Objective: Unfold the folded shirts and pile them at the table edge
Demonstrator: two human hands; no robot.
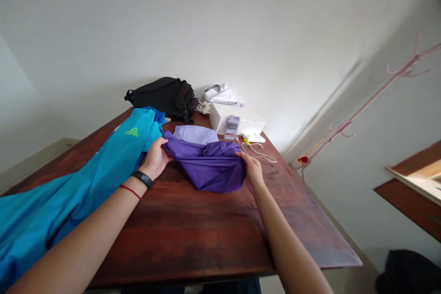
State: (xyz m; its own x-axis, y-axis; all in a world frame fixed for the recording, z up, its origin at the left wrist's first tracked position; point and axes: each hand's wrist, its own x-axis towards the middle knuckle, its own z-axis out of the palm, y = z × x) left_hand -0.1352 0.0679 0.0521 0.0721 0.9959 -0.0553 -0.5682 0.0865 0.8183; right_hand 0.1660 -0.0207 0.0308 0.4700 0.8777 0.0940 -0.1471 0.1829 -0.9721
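Observation:
A crumpled purple cloth garment (206, 167) lies on the dark reddish wooden table (193, 234). My left hand (155, 158) pinches its left edge, and my right hand (253, 172) holds its right edge, with a taut fold running between them. A bright blue garment (86, 181) with a green logo spreads over the table's left side and touches my left hand. Beyond the purple cloth lies a pale lavender cloth (195, 134), partly covered by it. A black band and a red cord circle my left wrist.
At the table's far end are a black backpack (161, 98), a white cloth (222, 95), a white box (223, 118) with a blurred packet (232, 127), and a white cable (258, 151). A pink coat rack (379, 96) stands to the right by the wall.

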